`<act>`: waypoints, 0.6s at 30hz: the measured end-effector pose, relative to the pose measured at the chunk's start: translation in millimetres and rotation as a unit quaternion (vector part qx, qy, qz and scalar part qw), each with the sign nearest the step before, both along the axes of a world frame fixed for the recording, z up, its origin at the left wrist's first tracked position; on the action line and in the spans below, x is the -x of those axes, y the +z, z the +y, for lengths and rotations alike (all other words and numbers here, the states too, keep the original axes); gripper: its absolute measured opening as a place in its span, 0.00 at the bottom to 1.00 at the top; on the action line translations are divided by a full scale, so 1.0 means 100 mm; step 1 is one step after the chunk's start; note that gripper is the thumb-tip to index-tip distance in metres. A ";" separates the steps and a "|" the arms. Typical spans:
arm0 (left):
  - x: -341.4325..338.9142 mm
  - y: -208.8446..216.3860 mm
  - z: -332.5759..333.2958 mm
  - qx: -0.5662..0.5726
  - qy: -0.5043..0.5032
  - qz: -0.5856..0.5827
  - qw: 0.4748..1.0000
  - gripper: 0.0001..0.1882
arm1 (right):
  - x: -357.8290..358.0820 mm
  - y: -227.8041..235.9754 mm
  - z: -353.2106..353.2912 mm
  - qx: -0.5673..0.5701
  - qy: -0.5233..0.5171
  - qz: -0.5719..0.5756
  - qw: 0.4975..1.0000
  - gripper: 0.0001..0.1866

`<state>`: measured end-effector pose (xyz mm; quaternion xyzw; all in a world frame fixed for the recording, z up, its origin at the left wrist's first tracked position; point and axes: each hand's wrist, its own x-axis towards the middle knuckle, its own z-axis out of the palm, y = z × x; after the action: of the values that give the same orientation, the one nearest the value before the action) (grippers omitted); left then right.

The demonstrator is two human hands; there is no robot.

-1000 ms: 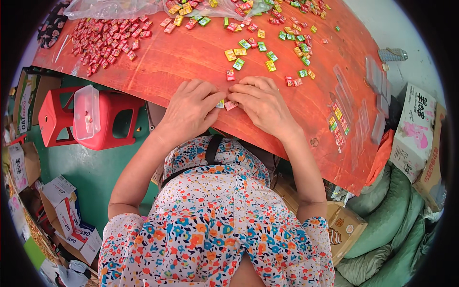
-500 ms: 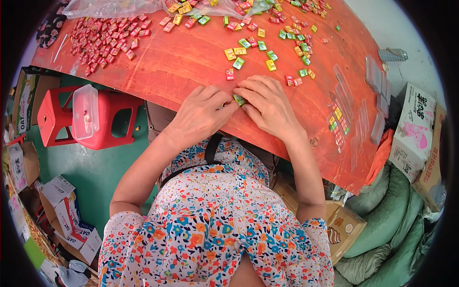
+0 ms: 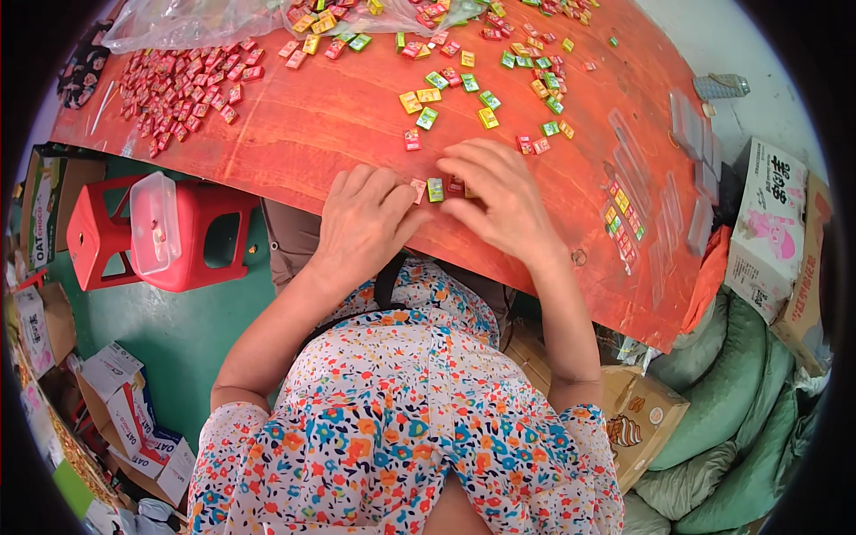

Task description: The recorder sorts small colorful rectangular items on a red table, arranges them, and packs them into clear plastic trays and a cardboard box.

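Between my hands a short row of tiny candy-like boxes lies on the red table: a pink box (image 3: 418, 190), a green box (image 3: 435, 190) and a dark red box (image 3: 455, 186). My left hand (image 3: 361, 218) rests at the row's left end, fingers stretched out and thumb apart, fingertips beside the pink box. Arched over the right end is my right hand (image 3: 499, 201), its thumb and fingers apart; it partly hides the red box and a yellowish one. Just beyond the row lie a single red box (image 3: 412, 140) and another green box (image 3: 427, 118).
A heap of red boxes (image 3: 183, 89) covers the table's far left, near a clear plastic bag (image 3: 192, 22). Mixed boxes are scattered at the back. On the right are filled box strips (image 3: 624, 218) and clear plastic trays (image 3: 700, 147). Red stools (image 3: 201, 223) stand at left.
My hands have moved apart, uncovering the row of small boxes. The green box between my fingers now lies on the table. The view has shifted slightly.
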<state>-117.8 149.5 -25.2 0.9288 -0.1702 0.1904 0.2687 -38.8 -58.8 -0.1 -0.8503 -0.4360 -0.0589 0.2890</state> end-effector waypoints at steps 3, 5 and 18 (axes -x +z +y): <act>-0.01 0.12 0.11 0.009 -0.022 0.004 1.000 0.21 | -0.06 0.07 -0.31 -0.003 -0.050 0.022 0.998 0.21; 0.02 0.20 0.21 -0.013 -0.020 0.029 0.999 0.26 | -0.09 0.06 -0.52 0.013 -0.093 0.044 0.995 0.20; -0.15 0.03 0.16 0.039 -0.061 0.038 0.997 0.21 | -0.08 0.02 -0.53 0.103 -0.086 -0.031 0.991 0.17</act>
<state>-102.5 165.5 -21.9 0.9121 -0.2084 0.1451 0.3218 -30.7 -112.2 1.7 -0.9076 -0.3735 -0.0648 0.1805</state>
